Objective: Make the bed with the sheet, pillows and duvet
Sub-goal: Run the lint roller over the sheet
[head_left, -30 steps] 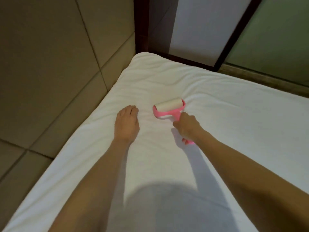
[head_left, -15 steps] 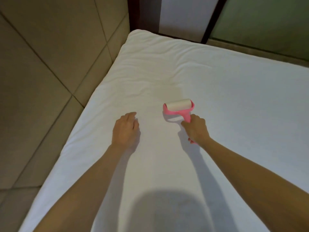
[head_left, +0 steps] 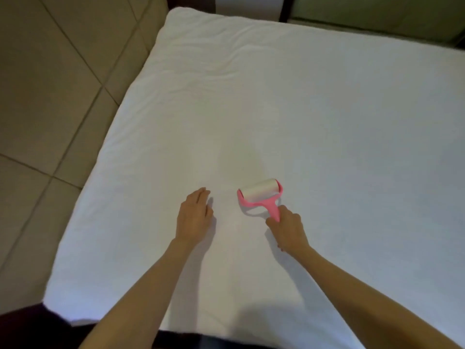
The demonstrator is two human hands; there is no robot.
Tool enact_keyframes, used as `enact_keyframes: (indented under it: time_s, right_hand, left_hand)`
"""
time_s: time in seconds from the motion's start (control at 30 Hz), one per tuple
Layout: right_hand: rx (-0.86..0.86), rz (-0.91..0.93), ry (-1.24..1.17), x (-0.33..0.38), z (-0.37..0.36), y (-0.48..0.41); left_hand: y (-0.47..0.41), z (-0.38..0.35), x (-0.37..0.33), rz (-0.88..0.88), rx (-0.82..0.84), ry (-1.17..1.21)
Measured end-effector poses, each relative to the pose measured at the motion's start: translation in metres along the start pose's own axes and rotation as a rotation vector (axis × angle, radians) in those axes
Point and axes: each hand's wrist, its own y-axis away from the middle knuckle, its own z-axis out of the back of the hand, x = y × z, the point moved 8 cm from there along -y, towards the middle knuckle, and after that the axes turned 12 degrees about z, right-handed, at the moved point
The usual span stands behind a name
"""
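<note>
View from the head, looking down over a bed. A white sheet (head_left: 327,122) covers the mattress from the near edge to the far corner. It lies mostly smooth, with shallow creases gathered toward the far left corner. The left hand (head_left: 193,217) rests palm down on the sheet, its fingers straight and held together, pointing away from the person. Just to its right, and apart from it, the right hand (head_left: 289,229) has its fingers curled tight round the handle of a pink lint roller (head_left: 260,195). The roller's white drum lies on the sheet ahead of the knuckles, tilted slightly up to the right. The right hand hides the lower end of the handle, and both bare forearms cross the near part of the sheet and cover it there. A soft grey shadow falls on the sheet between the forearms at the near edge. Beige floor tiles (head_left: 50,96) run along the left side of the bed. A dark bed frame (head_left: 30,326) shows under the near left corner. Beyond the far edge stand a dark upright post (head_left: 285,7) and a greenish panel (head_left: 377,13)
</note>
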Motion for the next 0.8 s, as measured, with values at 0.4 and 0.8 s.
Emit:
enact_keyframes:
  time_s: [0.4,0.8]
  right_hand:
    - [0.177,-0.034,0.207,-0.119,0.011,0.159]
    - [0.285,-0.041,0.371,-0.107,-0.008,0.135]
  left_hand:
    - [0.161,-0.066,0.014,0.191,0.253,-0.202]
    - [0.181,-0.092,0.036,0.515,0.432,-0.15]
